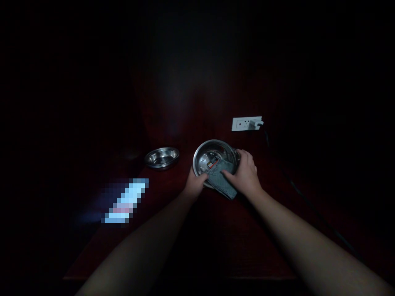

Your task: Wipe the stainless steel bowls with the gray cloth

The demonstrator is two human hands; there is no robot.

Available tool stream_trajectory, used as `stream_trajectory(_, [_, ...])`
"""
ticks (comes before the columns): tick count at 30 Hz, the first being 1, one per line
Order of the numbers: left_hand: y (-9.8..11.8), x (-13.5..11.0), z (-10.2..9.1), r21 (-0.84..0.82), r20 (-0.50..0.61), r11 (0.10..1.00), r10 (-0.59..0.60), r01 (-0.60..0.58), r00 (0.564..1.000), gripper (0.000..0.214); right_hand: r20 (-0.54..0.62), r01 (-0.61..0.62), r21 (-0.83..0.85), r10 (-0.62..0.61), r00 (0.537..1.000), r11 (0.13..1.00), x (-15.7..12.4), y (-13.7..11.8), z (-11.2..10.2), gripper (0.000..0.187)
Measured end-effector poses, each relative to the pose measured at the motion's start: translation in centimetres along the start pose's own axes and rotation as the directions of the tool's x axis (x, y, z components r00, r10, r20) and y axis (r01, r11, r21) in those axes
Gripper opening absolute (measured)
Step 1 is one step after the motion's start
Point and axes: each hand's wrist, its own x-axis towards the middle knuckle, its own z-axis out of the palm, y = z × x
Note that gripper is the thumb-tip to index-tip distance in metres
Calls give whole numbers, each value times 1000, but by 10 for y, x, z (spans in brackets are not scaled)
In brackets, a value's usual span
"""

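A shiny metal bowl (202,158) is tilted toward me in the middle of the view, with a label inside it. Gripping its lower left rim is my left hand (195,183), thumb at the front. A grey-green cloth (222,181) lies partly in the bowl and hangs over its lower edge. My right hand (247,174) is closed round the bowl's right side, with the thumb on the cloth and the fingers outside. Another metal edge shows beside those fingers; what it belongs to is partly hidden.
Shallow metal dishes (162,158), seemingly stacked, stand left of the bowl on a dark red table (234,246). A blurred-out bright screen (126,201) is at the left. At the back right is a white socket (241,123) with a plug; a dark cable (302,195) runs down the right.
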Motion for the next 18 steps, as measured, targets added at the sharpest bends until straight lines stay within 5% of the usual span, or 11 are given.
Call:
stream_trajectory(3, [-1, -2, -1, 30, 29, 999, 30, -31, 999, 63, 65, -143, 57, 139, 988, 988, 1, 8, 6, 84])
stream_trajectory(7, [5, -9, 2, -28, 270, 997, 81, -77, 959, 80, 234, -319, 120, 285, 929, 940, 6, 21, 13, 54])
stream_trajectory(12, [14, -15, 6, -36, 466, 988, 147, -148, 873, 89, 194, -325, 170, 291, 937, 931, 11, 26, 14, 46])
stream_trajectory(18, [22, -13, 5, 1, 464, 982, 169, -191, 870, 75, 164, -301, 183, 273, 948, 936, 11, 29, 10, 48])
